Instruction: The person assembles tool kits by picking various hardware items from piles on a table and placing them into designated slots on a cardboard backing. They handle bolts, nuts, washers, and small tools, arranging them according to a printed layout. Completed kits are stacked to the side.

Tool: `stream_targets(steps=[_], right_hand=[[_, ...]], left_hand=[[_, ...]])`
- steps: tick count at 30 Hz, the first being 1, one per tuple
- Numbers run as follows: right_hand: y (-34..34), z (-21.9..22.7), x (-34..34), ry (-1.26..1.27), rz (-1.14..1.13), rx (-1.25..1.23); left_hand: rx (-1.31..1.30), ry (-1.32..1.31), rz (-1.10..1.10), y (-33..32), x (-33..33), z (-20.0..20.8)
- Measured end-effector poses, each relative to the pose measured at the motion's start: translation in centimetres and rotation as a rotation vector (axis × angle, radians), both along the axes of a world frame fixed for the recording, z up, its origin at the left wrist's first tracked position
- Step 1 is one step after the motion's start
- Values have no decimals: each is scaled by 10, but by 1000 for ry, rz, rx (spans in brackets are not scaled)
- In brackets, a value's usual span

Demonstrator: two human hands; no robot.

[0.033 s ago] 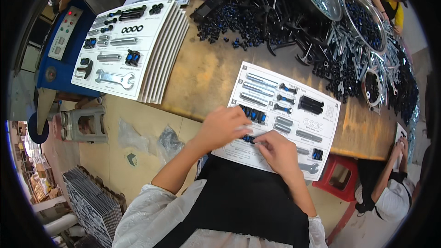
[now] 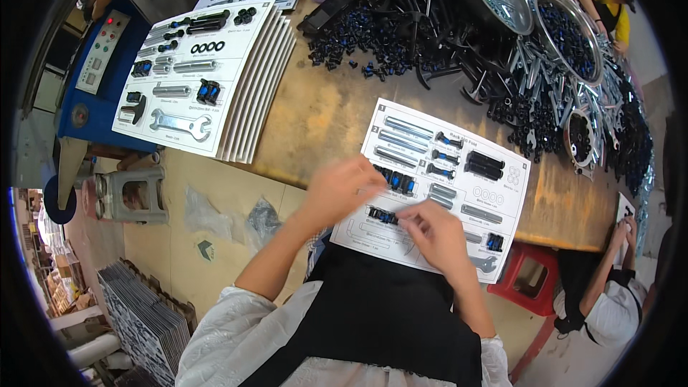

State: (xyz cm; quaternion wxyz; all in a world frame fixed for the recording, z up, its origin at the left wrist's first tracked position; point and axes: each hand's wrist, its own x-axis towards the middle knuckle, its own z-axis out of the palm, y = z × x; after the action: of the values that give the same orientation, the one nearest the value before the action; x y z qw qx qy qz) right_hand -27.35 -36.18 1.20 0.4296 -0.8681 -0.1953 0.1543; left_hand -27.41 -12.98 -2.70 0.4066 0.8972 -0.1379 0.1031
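A white card (image 2: 462, 145) printed with part outlines lies at the table's front edge, holding silvery tubes (image 2: 405, 133), black bolts with blue-banded threads (image 2: 446, 155), thick black cylinders (image 2: 485, 165) and a wrench (image 2: 484, 264). My left hand (image 2: 342, 188) hovers over its left side, fingers stretched loosely rightward beside a row of black-and-blue bolts (image 2: 403, 183). Below that row, my right hand (image 2: 438, 235) has thumb and index finger close together at the right end of a row of small black bolts (image 2: 382, 214). Whatever lies between those fingertips is hidden.
Heaped black bolts (image 2: 358, 46) and silvery hardware (image 2: 530, 61) cover the far right, with metal bowls (image 2: 529, 25) among them. At left stands a stack of filled cards (image 2: 236, 100). A red stool (image 2: 527, 276) is below the table; co-workers' hands (image 2: 625, 228) show at right.
My left hand has drawn slightly up and left, uncovering more of the small black bolt row. My right hand has shifted only a little, its fingertips still at that row.
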Motion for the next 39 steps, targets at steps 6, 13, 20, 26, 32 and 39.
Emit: stream_targets(steps=[6,13,20,26,32,39], right_hand=[[76,-24,130,-346,-152,106],[142,-57,214,-251,-396,-317],[135,-52,196,-273,-203,-146],[33,3,105,-106,-217,241],[-15,-15,7,14,-307,67],[-14,-30,-36,-205,-207,-36]], left_hand=[[-90,164,586,43,114,-7],[63,171,753,27,174,-40],[-240,150,626,48,167,-52],[-500,272,365,59,74,-7],[-37,86,-114,-28,-4,8],[309,-117,-171,-45,-14,-1]])
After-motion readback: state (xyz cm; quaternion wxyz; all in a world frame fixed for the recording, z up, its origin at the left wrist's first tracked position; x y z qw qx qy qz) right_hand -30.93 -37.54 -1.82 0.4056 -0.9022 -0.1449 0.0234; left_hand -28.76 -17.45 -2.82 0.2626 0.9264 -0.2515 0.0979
